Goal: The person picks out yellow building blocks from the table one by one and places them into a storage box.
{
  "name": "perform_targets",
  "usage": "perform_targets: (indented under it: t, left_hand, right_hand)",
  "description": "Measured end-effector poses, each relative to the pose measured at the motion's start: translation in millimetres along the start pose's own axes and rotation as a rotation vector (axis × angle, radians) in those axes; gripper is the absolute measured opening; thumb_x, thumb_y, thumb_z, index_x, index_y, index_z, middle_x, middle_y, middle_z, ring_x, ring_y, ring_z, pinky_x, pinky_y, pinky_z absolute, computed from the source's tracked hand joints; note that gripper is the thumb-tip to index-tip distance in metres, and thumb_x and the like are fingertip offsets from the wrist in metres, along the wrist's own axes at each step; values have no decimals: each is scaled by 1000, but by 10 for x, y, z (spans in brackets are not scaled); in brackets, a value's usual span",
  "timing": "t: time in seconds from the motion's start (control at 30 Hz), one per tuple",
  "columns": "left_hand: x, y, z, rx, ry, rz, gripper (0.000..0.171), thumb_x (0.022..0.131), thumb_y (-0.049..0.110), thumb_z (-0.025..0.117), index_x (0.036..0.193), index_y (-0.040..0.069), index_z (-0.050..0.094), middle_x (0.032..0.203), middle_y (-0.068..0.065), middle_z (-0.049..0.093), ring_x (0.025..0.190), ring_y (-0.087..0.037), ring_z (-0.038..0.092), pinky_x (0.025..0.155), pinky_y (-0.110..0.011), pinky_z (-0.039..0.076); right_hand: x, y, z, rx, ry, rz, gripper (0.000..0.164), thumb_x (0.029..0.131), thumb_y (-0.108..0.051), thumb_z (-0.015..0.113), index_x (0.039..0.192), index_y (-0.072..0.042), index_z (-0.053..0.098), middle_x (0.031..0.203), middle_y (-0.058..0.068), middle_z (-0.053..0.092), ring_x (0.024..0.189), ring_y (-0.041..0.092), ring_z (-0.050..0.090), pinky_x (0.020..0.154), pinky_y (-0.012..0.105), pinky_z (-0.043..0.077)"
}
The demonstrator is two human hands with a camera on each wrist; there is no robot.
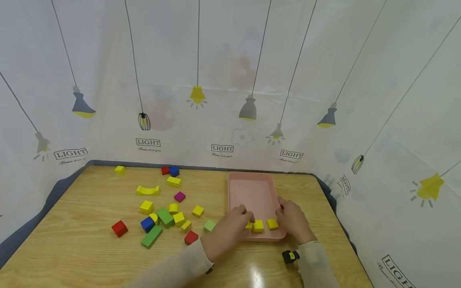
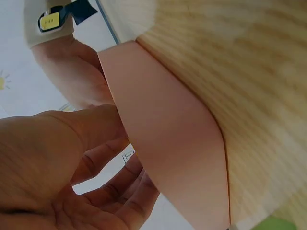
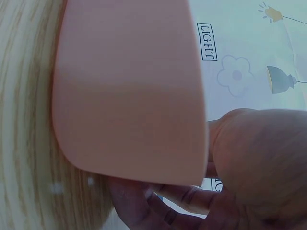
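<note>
A pink rectangular tray (image 1: 252, 194) stands on the table, with yellow blocks (image 1: 257, 226) in a row along its near end. My left hand (image 1: 229, 229) reaches over the tray's near left corner. Its thumb and fingers pinch the leftmost yellow block (image 1: 248, 226), which they partly hide. My right hand (image 1: 294, 221) holds the tray's right side near the front corner. In the right wrist view, the fingers (image 3: 132, 199) lie against the outside of the tray wall (image 3: 129, 105), while the thumb passes over the rim. Close to that thumb lies another yellow block (image 1: 272, 224).
Left of the tray, loose blocks are scattered: a red cube (image 1: 119, 228), a blue cube (image 1: 147, 224), a green bar (image 1: 151, 237), a yellow arch (image 1: 148, 191), a magenta block (image 1: 179, 196) and several others. A black device (image 1: 289, 256) is on my right wrist. Printed cloth encloses the table.
</note>
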State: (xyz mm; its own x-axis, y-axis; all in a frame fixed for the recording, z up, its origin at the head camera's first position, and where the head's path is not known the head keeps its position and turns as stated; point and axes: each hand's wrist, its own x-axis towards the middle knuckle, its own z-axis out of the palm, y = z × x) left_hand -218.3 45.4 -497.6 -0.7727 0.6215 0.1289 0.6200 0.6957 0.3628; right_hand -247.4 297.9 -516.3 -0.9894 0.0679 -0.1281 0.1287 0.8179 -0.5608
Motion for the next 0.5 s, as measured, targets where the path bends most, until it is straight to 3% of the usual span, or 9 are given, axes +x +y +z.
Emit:
perform_targets:
  t: [0.2, 0.5]
  left_hand:
    - [4, 6, 43, -12, 2, 9, 23, 104, 5, 84, 125, 13, 82, 122, -3, 75, 106, -11, 68, 95, -22, 64]
    - [-28, 6, 41, 4, 27, -3, 27, 105, 13, 88, 131, 16, 81, 130, -4, 74, 112, -15, 69, 94, -22, 66]
  right_hand:
    - [3, 2, 5, -4, -3, 3, 60, 119, -11, 56, 176, 2, 44, 159, 30, 69, 67, 20, 53, 58, 27, 45]
    - [5, -2, 7, -6, -3, 3, 60, 119, -11, 56, 176, 1, 44, 158, 29, 70, 69, 20, 55, 59, 27, 46]
